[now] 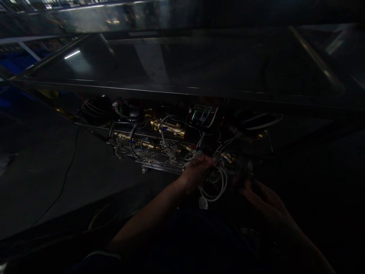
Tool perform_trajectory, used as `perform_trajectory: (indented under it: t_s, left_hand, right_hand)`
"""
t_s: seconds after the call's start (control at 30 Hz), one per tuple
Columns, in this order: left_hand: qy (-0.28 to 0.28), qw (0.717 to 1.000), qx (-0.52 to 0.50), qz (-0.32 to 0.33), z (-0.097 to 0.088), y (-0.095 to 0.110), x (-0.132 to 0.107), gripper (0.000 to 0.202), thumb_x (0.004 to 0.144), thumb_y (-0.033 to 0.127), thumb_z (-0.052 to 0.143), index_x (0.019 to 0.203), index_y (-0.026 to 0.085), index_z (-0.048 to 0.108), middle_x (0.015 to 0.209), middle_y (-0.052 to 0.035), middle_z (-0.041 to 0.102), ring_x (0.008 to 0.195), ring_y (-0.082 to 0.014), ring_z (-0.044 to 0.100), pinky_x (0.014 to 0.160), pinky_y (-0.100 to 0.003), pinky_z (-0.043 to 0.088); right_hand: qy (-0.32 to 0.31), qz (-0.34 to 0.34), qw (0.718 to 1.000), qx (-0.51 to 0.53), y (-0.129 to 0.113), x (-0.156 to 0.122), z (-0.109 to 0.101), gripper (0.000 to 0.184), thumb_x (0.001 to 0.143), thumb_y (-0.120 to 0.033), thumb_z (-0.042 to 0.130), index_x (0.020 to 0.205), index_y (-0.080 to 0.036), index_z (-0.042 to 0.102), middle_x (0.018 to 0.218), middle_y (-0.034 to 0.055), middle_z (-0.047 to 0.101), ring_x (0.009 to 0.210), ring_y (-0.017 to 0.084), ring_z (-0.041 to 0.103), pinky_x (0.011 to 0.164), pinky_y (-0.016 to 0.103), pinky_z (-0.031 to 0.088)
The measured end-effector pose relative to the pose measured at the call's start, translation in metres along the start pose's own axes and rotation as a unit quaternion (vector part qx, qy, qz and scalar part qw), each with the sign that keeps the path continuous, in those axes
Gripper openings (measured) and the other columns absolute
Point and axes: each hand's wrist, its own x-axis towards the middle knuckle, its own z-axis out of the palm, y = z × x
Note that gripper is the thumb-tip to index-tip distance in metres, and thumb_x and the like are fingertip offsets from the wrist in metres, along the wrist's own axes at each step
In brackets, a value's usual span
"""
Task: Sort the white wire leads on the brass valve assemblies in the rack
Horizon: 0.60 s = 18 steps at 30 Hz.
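My left hand point(195, 173) is closed, its fingertips pinching light-coloured cable. From there a coiled loop of cable point(226, 182) hangs down, with a pale tag-like piece point(203, 203) at its lower edge. To the right of the coil, my right hand point(258, 196) is closed around a small dark object point(247, 182). A blurred, lighter tip sticks up from it; the kind is too dark to tell. Brass fittings point(227, 157) and more thin wires lie just beyond both hands.
Above the hands runs the long edge of a dark metal panel point(182, 91). Beneath it are brass valve bodies point(171, 127), a green circuit board point(196, 114) and bundled wires point(171, 152) on metal rails. A thin cable point(68, 171) trails over the floor at left.
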Motion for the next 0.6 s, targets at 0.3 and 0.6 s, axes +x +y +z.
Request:
perform_trajectory:
  t_s: [0.3, 0.6]
  left_hand:
    - [0.002, 0.999, -0.05, 0.014, 0.0, 0.002, -0.005, 0.048, 0.07, 0.061, 0.064, 0.091, 0.018, 0.061, 0.085, -0.0064, 0.067, 0.079, -0.02, 0.062, 0.07, -0.032, 0.048]
    - [0.016, 0.991, 0.117, 0.06, -0.002, -0.017, -0.008, 0.042, 0.054, 0.042, 0.082, 0.081, 0.014, 0.067, 0.076, -0.004, 0.067, 0.07, -0.0145, 0.059, 0.07, -0.027, 0.044]
  right_hand:
    - [0.152, -0.042, 0.987, 0.006, -0.013, 0.023, 0.033, 0.019, 0.071, -0.03, 0.06, 0.063, -0.022, 0.046, 0.061, -0.0002, 0.054, 0.056, 0.014, 0.051, 0.05, 0.025, 0.042]
    - [0.124, -0.124, 0.984, -0.023, -0.028, 0.032, 0.032, 0.026, 0.076, -0.047, 0.061, 0.072, -0.022, 0.056, 0.075, 0.0028, 0.059, 0.072, 0.018, 0.058, 0.065, 0.029, 0.05]
